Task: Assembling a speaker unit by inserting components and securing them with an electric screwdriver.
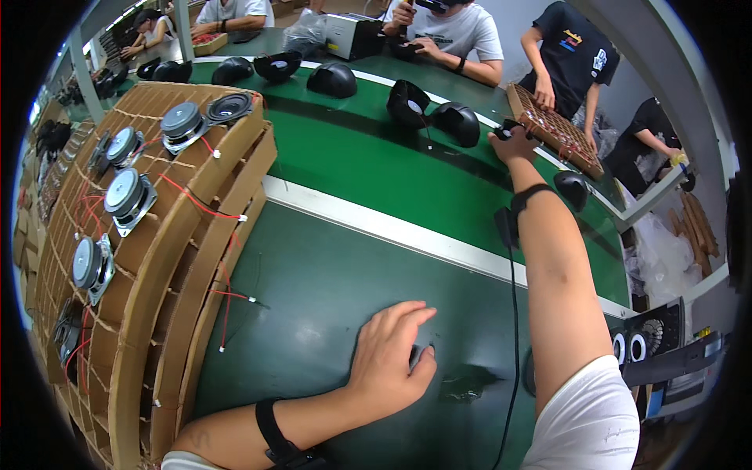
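Observation:
My left hand [392, 356] is over the dark green workbench [313, 313], its fingers loosely bent and the thumb apart from them, with nothing visible in it. My right arm stretches across the green conveyor belt [352, 160] to its far side. There my right hand [515, 146] has its fingers on a black curved plastic shell [507, 130], which it partly hides. Other black shells stand along the belt, among them a pair [457, 124] left of my right hand and one shell [572, 189] to its right.
Stacked cardboard divider trays [149, 290] at left hold several round speakers [125, 192] with red wires. A black cable [515, 337] crosses the bench beside my right arm. A white rail [392, 235] borders the belt. Co-workers sit and stand beyond; one touches a brown tray [552, 129].

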`<action>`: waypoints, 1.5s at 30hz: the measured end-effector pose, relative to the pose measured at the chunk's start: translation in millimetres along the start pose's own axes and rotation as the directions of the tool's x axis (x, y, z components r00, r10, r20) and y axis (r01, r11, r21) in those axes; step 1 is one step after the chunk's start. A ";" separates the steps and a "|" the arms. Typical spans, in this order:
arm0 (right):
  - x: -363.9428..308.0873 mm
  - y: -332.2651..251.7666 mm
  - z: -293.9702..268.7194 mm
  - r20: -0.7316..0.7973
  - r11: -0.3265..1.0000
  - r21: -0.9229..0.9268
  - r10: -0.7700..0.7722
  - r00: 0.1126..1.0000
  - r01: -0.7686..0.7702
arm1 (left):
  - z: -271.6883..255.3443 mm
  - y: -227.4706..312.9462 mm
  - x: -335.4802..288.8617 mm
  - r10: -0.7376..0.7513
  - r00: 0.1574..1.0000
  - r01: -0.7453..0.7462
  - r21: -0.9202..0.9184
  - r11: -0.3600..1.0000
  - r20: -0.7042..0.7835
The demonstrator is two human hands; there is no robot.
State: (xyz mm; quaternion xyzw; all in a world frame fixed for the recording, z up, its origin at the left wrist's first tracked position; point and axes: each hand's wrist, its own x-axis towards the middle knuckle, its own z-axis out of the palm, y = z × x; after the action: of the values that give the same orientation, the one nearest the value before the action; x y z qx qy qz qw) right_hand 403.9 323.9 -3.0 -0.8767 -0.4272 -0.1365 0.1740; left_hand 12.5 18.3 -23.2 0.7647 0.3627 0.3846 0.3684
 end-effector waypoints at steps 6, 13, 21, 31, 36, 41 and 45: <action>-22.2 7.4 3.5 -0.040 0.973 0.174 0.158 0.987 -0.149 | -0.6 0.4 -5.6 -0.014 1.000 0.014 0.031 0.999 0.021; -37.9 28.7 -24.8 0.053 0.934 0.305 0.181 0.982 -0.189 | 4.4 0.6 -2.8 -0.002 0.999 0.001 0.034 0.999 0.035; -181.9 56.9 -113.4 0.097 0.780 0.620 0.039 0.994 -0.091 | 5.7 -1.9 1.3 0.098 0.995 -0.098 0.001 0.995 -0.020; -374.5 119.6 -231.0 0.315 0.517 0.855 -0.565 0.762 0.030 | -6.3 58.6 7.0 0.332 0.939 -0.339 0.073 0.938 0.091; -386.5 135.9 -236.4 0.273 0.464 0.877 -0.696 0.664 0.125 | 13.3 59.6 2.4 0.279 0.891 -0.302 0.008 0.953 0.359; -390.4 145.7 -234.2 0.259 0.435 0.895 -0.688 0.677 0.099 | 22.8 60.6 5.7 0.269 0.888 -0.245 -0.112 0.963 0.373; -406.3 157.4 -288.0 -0.088 0.449 0.729 -0.687 0.721 0.517 | 17.7 65.1 -4.0 0.302 0.850 -0.340 0.011 0.941 0.432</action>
State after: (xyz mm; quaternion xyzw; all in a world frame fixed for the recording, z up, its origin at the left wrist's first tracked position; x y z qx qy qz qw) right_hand 260.4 -173.0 69.6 -0.5356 -0.7452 0.0840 0.3884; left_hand 43.6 -20.4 22.7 0.8949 0.1576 0.2490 0.3352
